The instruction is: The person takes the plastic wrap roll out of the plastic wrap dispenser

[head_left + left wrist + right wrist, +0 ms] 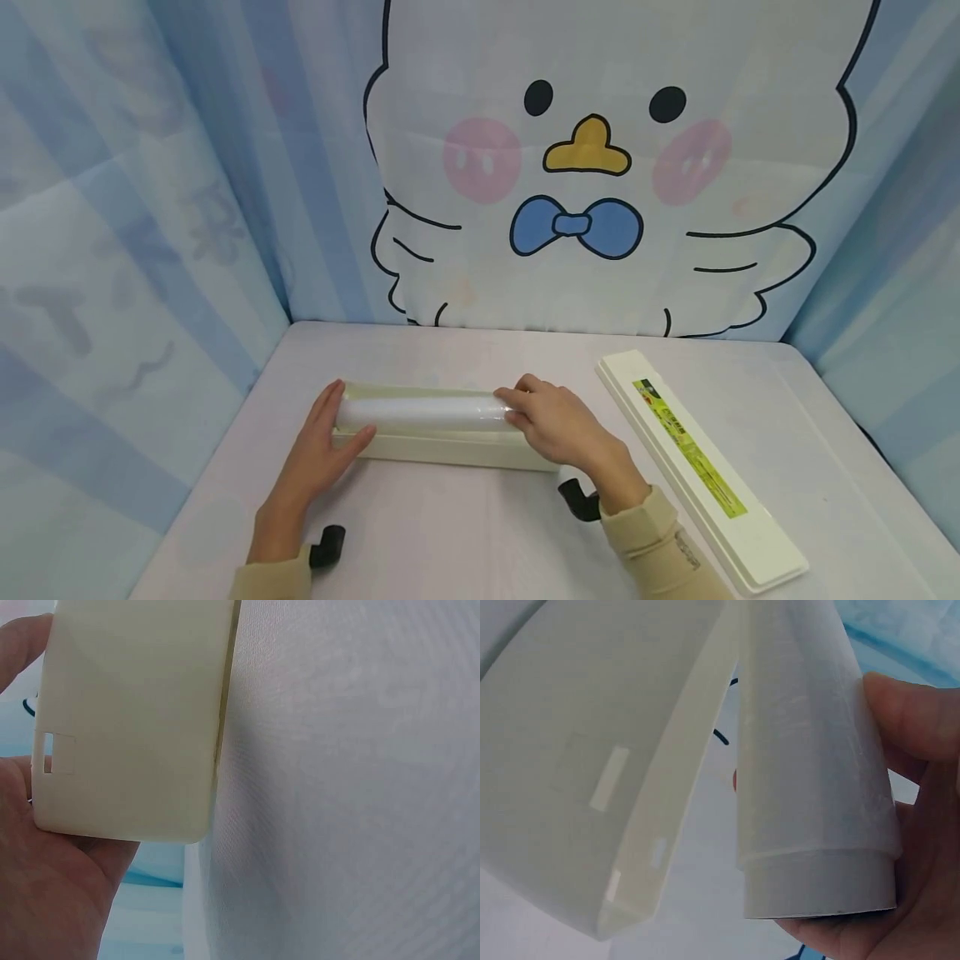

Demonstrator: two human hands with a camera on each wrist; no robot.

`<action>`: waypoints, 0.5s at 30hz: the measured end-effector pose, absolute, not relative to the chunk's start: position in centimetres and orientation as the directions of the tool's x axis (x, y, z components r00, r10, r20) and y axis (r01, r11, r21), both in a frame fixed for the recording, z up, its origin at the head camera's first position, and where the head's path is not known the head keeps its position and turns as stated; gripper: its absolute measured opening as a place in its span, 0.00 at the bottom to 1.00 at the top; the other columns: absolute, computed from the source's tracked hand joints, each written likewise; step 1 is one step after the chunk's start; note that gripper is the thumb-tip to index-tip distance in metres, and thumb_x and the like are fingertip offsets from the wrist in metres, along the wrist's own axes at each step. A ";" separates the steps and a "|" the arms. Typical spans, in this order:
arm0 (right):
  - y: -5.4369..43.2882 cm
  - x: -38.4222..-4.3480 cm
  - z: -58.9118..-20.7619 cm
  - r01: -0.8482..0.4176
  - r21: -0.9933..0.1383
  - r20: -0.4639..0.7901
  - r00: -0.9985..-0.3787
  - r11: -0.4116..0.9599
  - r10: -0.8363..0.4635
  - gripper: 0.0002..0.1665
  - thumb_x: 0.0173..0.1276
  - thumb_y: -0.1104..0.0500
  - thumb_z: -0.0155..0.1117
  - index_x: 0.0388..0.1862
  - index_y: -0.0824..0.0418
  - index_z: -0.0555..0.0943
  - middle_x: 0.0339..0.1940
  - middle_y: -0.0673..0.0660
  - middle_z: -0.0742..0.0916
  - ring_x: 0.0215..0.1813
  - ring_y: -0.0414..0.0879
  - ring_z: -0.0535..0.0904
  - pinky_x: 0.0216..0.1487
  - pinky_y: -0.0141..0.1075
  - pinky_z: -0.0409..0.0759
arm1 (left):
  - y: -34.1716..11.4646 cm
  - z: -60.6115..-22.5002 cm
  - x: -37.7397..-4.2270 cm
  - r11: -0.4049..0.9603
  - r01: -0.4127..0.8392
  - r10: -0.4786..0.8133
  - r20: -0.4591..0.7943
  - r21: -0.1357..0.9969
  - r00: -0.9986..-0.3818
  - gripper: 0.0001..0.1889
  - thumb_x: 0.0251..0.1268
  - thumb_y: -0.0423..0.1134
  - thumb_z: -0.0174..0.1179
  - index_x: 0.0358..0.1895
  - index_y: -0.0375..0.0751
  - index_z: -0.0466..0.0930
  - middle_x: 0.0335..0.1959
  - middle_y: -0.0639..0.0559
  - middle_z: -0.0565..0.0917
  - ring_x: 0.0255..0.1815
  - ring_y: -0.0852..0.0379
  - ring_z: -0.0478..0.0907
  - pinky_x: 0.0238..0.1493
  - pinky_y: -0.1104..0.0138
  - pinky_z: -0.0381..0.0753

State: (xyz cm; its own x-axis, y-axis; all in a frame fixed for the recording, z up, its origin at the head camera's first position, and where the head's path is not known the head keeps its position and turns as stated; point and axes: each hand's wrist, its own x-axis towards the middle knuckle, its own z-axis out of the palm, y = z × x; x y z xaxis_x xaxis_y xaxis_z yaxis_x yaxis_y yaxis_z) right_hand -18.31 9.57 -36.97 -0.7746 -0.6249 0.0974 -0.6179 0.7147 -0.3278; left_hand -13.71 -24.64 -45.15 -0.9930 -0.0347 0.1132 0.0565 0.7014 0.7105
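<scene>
A white roll of cling film [420, 412] lies along the opening of a cream plastic box [450, 452], its left end down inside. My right hand [564, 427] grips the roll's right end between thumb and fingers. In the right wrist view that end of the cling film roll [817, 772] is raised clear of the box wall [667, 802]. My left hand [318, 458] holds the box's left end, thumb at the near side and fingers at the far corner. The box's end face [135, 735] fills much of the left wrist view.
To the right, a long cream lid [701, 475] with a yellow-green label lies slanted on the white-covered table [465, 533]. Blue-and-white curtains [150, 250] stand around the back and sides, with a cartoon figure on the back one. Black wrist mounts [327, 547] show below the hands.
</scene>
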 end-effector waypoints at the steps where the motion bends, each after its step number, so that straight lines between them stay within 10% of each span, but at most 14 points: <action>1: 9.5 -18.3 -37.0 -0.608 -0.341 0.094 -0.781 0.717 -0.618 0.21 0.76 0.59 0.60 0.65 0.60 0.80 0.54 0.58 0.83 0.47 0.52 0.81 0.49 0.48 0.79 | -24.6 -45.1 -13.7 0.701 0.056 -0.035 0.113 0.711 -0.993 0.48 0.71 0.55 0.61 0.80 0.30 0.45 0.80 0.33 0.47 0.79 0.32 0.46 0.73 0.38 0.50; 15: 9.8 -19.2 -38.9 -0.711 -0.193 0.217 -0.703 0.676 -0.678 0.33 0.63 0.46 0.75 0.68 0.47 0.80 0.59 0.51 0.84 0.49 0.53 0.83 0.45 0.46 0.82 | -24.5 -45.2 -13.8 0.705 0.064 -0.031 0.121 0.707 -0.992 0.48 0.71 0.55 0.61 0.80 0.30 0.46 0.80 0.32 0.47 0.79 0.31 0.46 0.72 0.37 0.51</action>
